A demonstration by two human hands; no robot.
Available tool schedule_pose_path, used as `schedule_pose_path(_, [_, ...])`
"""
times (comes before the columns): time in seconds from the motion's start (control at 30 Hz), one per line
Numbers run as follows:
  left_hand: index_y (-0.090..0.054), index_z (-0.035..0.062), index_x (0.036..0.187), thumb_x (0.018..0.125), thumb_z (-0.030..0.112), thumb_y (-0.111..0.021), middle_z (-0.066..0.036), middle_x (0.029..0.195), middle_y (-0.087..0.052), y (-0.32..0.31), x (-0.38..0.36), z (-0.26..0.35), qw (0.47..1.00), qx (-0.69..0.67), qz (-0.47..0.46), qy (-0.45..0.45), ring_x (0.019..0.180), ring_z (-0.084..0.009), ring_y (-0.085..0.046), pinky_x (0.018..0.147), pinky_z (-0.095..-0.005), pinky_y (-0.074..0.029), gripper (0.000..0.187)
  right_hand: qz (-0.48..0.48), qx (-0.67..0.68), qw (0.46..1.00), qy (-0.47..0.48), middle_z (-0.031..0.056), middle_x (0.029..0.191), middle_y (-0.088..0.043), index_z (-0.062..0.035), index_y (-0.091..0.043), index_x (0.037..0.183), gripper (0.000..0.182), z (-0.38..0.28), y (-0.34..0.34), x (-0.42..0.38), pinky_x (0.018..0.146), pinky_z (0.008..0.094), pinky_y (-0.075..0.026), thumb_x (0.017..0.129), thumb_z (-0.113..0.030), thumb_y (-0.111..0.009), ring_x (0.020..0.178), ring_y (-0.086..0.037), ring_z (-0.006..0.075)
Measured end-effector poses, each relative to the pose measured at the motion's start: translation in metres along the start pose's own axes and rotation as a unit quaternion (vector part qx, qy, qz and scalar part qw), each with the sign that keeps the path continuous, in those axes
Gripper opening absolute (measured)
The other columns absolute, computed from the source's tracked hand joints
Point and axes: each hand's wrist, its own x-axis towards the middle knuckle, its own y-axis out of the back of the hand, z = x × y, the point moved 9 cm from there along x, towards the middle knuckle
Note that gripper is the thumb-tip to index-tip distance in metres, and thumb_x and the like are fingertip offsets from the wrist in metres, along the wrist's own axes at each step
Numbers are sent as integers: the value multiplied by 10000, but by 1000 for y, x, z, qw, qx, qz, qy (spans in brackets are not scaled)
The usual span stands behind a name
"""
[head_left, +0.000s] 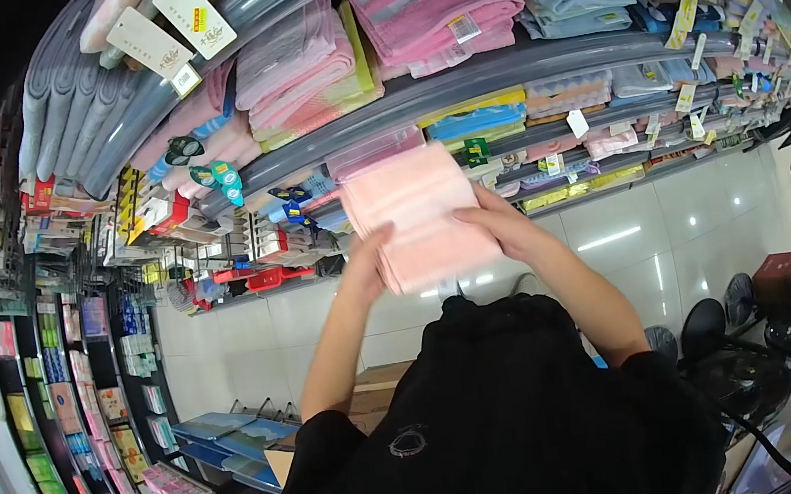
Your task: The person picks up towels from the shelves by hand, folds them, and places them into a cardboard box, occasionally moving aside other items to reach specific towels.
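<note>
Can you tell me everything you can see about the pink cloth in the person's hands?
The pink cloth is pale and peachy, with lighter, almost white bands across it. It looks soft, maybe like a towel, and is folded into a thick, squarish bundle, with layers showing along its left edge. Its lower edge is blurry. The left hand and right hand hold opposite sides, thumbs on top. It sits slightly turned in front of the shelves; I can't tell if it touches them.
</note>
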Motion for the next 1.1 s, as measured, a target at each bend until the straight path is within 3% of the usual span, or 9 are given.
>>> schedule_pose_path(0.03, [-397, 14, 1341, 880, 105, -608, -170, 1248, -568, -3, 7, 21, 1000, -2, -4, -3, 1084, -296, -619, 882, -431, -556, 516, -29, -42, 995, 91, 105, 1202, -580, -21, -402, 1348, 517, -19, -15, 6, 847, 334, -539, 882, -105, -610, 1045, -607, 182])
schedule_pose_path(0.17, [-432, -27, 1321, 914, 143, -561, -198, 1220, -596, 6, 57, 83, 995, 53, -33, -79, 1039, -299, -647, 860, -424, -568, 460, -4, -128, 989, 70, 82, 1184, -573, -53, -376, 1365, 514, -45, -48, 35, 711, 298, -566, 897, -86, -586, 992, -605, 156])
schedule_pose_path(0.23, [-461, -30, 1297, 927, 165, -549, -190, 1212, -603, 28, 99, 90, 995, 69, -42, -64, 1028, -292, -651, 854, -422, -570, 428, 30, -141, 982, 122, 69, 1155, -574, -63, -378, 1364, 503, -55, -52, 60, 603, 273, -567, 907, -104, -585, 951, -605, 145])
schedule_pose_path(0.37, [-523, -42, 1235, 957, 259, -519, -149, 1178, -631, 31, 135, 97, 996, -12, -82, -14, 993, -276, -664, 817, -418, -583, 410, 117, -165, 975, 96, 74, 1154, -570, -32, -435, 1285, 401, -55, -50, 104, 591, 286, -586, 917, -112, -574, 947, -618, 184])
schedule_pose_path(0.43, [-550, -23, 1219, 961, 335, -500, -191, 1152, -636, 37, 140, 99, 1000, -6, -31, -2, 954, -265, -672, 776, -407, -581, 445, 131, -176, 970, 108, 102, 1138, -580, -10, -483, 1213, 306, -59, -52, 114, 584, 296, -589, 923, -85, -545, 925, -631, 206])
schedule_pose_path(0.63, [-572, -16, 1191, 957, 344, -501, -210, 1124, -641, 37, 135, 119, 974, 216, -11, -67, 935, -283, -672, 770, -408, -572, 435, 215, -123, 954, 166, 135, 1057, -598, 13, -515, 1157, 243, -59, -40, 147, 587, 328, -590, 915, -13, -503, 820, -660, 230])
schedule_pose_path(0.97, [-607, -6, 1144, 951, 358, -504, -241, 1076, -649, 27, 122, 138, 801, 577, -1, -158, 903, -313, -671, 761, -408, -556, 425, 272, -190, 912, 240, 133, 1058, -591, 10, -507, 1121, 204, -70, -50, 129, 614, 307, -583, 927, -48, -533, 811, -662, 212])
schedule_pose_path(1.07, [-615, -4, 1135, 949, 361, -504, -248, 1066, -650, 25, 117, 130, 747, 640, -9, -181, 897, -319, -671, 759, -408, -553, 424, 248, -258, 906, 226, 129, 1117, -573, 16, -474, 1187, 337, -57, -37, 138, 640, 297, -590, 869, 12, -585, 875, -660, 237])
schedule_pose_path(1.1, [-635, 6, 1083, 942, 361, -506, -255, 1017, -652, 18, 106, 137, 722, 624, 27, -298, 876, -359, -657, 760, -419, -535, 404, 263, -222, 905, 251, 120, 1118, -573, 17, -473, 1189, 330, -54, -33, 132, 637, 290, -577, 877, 0, -580, 864, -658, 217])
